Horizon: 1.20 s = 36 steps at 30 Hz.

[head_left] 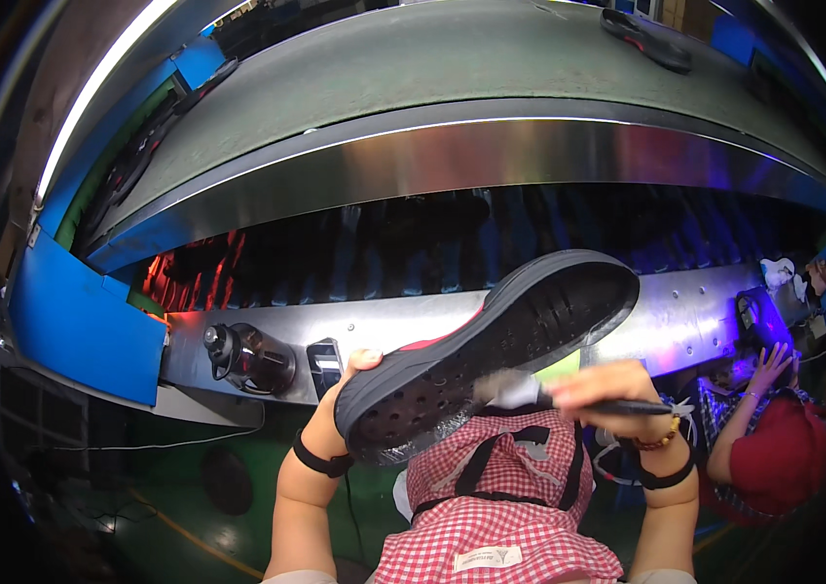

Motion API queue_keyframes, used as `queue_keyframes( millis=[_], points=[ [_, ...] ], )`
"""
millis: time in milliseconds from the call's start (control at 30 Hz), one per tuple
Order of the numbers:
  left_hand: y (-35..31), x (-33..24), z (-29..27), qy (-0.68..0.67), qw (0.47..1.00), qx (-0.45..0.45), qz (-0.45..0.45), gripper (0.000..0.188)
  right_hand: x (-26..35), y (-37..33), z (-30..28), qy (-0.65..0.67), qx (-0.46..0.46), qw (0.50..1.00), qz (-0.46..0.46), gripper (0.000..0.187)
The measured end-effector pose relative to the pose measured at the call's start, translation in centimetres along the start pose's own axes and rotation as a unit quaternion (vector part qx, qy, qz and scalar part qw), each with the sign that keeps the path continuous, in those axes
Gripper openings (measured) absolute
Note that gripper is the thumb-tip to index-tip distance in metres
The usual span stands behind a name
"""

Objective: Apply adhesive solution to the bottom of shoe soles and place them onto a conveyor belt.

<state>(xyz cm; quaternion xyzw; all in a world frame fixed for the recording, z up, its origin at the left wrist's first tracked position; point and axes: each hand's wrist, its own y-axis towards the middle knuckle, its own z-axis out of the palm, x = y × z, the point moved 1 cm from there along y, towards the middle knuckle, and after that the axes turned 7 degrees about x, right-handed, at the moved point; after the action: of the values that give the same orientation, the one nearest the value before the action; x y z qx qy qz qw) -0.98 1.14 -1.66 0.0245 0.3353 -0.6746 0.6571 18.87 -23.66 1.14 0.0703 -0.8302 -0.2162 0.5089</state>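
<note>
**Sole held up, brush on its tread**

We see a red-checked apron [500, 526] at the lower edge. Above it, our left hand [340, 389] is closed around the heel end of the shoe [491, 350], holding it tilted with the toe up to the right. The sole faces us: dark grey, with rows of small round holes, a raised rim and a glimpse of red upper at the edge. Our right hand [598, 389] grips a brush [569, 397], its pale bristles touching the tread. Behind runs a steel rail [685, 311], then a conveyor belt [452, 68] carrying another shoe [646, 39].
</note>
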Motion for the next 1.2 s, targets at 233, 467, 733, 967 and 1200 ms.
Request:
queue_keyframes(
  millis=[233,467,733,967,1200],
  points=[
    [-0.1,-1.9,-4.0,-0.045,0.991,0.069,0.109,0.054,2.2,0.6,0.6,-0.073,0.088,0.993,0.003,0.020],
    [11.1,4.2,-5.2,0.017,0.940,0.294,0.170,0.076,-2.1,1.8,4.4,0.049,-0.098,0.987,0.115,0.023],
    [12.0,7.0,-4.0,-0.086,0.958,0.252,0.110,0.105,-9.0,1.0,6.4,0.222,-0.148,0.931,0.250,0.019],
    [12.4,7.4,-3.8,-0.040,0.953,0.242,0.181,0.101,-8.4,2.5,7.8,0.074,-0.188,0.961,0.189,0.018],
    [11.6,3.4,-4.3,-0.066,0.947,0.110,0.294,0.105,-3.2,-0.5,10.1,-0.296,-0.004,0.950,-0.097,0.020]
  ],
)
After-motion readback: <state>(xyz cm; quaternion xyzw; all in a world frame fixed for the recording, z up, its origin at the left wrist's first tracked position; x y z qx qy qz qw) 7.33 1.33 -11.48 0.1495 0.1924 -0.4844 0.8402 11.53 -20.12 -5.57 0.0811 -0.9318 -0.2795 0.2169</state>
